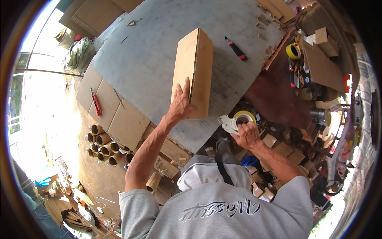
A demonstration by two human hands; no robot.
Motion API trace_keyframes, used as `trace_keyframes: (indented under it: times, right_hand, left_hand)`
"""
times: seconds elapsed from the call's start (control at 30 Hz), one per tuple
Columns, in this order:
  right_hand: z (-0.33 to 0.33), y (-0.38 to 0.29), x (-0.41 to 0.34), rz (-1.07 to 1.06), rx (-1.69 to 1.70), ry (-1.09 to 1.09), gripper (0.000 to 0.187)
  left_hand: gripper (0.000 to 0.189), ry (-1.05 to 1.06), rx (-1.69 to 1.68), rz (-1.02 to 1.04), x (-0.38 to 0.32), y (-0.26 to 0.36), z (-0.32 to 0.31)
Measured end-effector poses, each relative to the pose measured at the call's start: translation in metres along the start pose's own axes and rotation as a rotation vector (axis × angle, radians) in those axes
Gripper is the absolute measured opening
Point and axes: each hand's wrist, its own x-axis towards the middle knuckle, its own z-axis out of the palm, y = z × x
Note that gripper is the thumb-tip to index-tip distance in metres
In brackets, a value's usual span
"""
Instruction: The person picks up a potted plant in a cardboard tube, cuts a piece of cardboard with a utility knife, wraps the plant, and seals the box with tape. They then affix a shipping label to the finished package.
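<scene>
A long cardboard box (185,56) rests on the grey tabletop (143,59), its seam edge running away from me. My left hand (181,103) lies on the near end of the box, fingers spread along the top face beside the seam. In my right hand (247,135) is a white tape dispenser (229,125) loaded with a yellow-rimmed roll of tape. It is held off the table's near right edge, apart from the box. A black and red utility knife (236,49) lies on the tabletop to the right of the box.
Flattened cardboard (124,124) covers the table's left edge, with a red utility knife (96,101) on it. Several cardboard tubes (109,148) are stacked below. Cardboard scraps (283,149) litter the floor at right. A yellow tape roll (293,52) sits on the reddish-brown surface (274,89) side.
</scene>
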Motion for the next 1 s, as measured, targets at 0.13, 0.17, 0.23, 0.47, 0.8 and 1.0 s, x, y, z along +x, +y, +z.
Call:
trace_keyframes:
  times: [0.13, 0.17, 0.23, 0.47, 0.8, 1.0]
  right_hand:
    - [0.025, 0.024, 0.049, 0.049, -0.036, -0.14, 0.037]
    - [0.032, 0.025, 0.06, -0.001, -0.054, -0.123, 0.037]
    - [0.044, 0.024, 0.078, -0.02, -0.064, -0.169, 0.035]
    - [0.053, 0.013, 0.086, 0.07, -0.101, -0.293, 0.038]
    - [0.051, -0.021, 0.096, 0.578, -0.025, -0.178, 0.038]
    - [0.037, 0.014, 0.099, 0.838, 0.298, -0.1, 0.058]
  left_hand:
    - [0.122, 0.053, 0.009, 0.019, 0.0, -0.001, 0.005]
    - [0.12, 0.066, 0.019, 0.026, 0.0, -0.001, 0.006]
    - [0.119, 0.078, 0.031, 0.013, -0.001, 0.0, 0.008]
    - [0.12, 0.125, 0.046, -0.025, -0.002, 0.003, 0.013]
    - [0.119, 0.11, 0.006, -0.063, -0.001, 0.002, 0.014]
    - [0.112, 0.283, -0.589, 0.167, -0.008, -0.053, 0.03]
